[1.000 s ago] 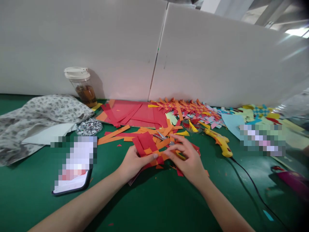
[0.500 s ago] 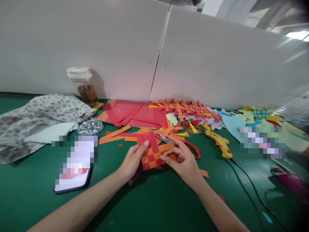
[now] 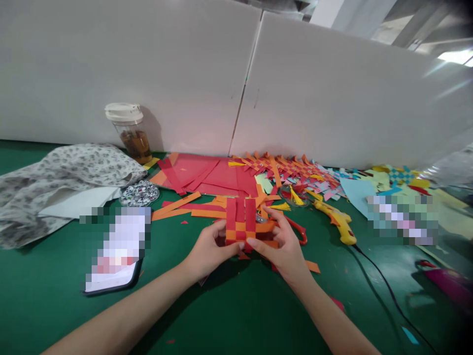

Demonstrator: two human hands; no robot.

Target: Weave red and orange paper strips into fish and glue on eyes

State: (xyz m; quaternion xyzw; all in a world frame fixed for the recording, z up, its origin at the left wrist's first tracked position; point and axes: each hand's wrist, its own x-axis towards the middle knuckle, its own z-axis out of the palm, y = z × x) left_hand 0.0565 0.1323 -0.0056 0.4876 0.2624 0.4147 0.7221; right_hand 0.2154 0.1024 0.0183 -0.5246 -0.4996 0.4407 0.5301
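Between my two hands is a woven piece of red and orange paper strips [image 3: 240, 228], checkered near its lower edge. Loose red ends stand up from its top, and orange ends stick out to the right. My left hand [image 3: 211, 249] grips its lower left part, thumb across the front. My right hand [image 3: 283, 245] pinches the lower right edge with thumb and fingers; the far fingers are partly hidden. Just behind the piece lie scissors with red handles [image 3: 297, 229], their blades mostly covered by paper and my hand. Loose orange strips [image 3: 177, 206] lie behind it.
A phone [image 3: 114, 256] lies left, near a dish of shiny gems [image 3: 139, 194], a patterned cloth [image 3: 74, 170] and a lidded cup [image 3: 133, 138]. Red paper sheets [image 3: 229, 177] and woven pieces [image 3: 284, 167] lie behind. A yellow glue gun [image 3: 340, 224] with a cord is on the right.
The woven piece has tilted and turned more upright. My left thumb has moved from its upper part down to the lower edge, close to my right thumb.
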